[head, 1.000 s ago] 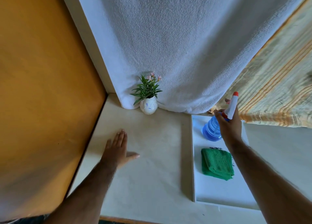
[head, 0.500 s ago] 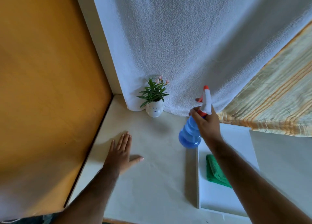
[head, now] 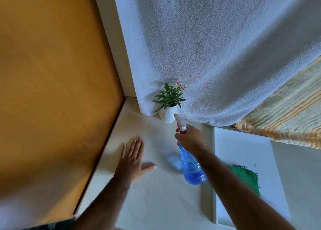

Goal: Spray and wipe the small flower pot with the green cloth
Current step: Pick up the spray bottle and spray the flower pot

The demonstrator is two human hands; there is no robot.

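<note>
A small white flower pot (head: 168,116) with green leaves and pink blossoms stands at the back of the pale table, against the hanging white towel. My right hand (head: 191,140) grips the neck of a blue spray bottle (head: 191,167), tilted so that its white and red nozzle sits just right of the pot. My left hand (head: 132,157) lies flat on the table, fingers spread, holding nothing. The folded green cloth (head: 248,176) rests on a white board, partly hidden behind my right forearm.
An orange-brown wall (head: 52,91) bounds the table on the left. The white towel (head: 208,47) hangs behind the pot, with a striped yellow fabric (head: 286,117) at the right. The white board (head: 246,153) lies on the table's right side.
My right hand has carried the spray bottle from the white board leftward and forward to the pot, tipping the nozzle toward it. My left hand has stayed flat on the table.
</note>
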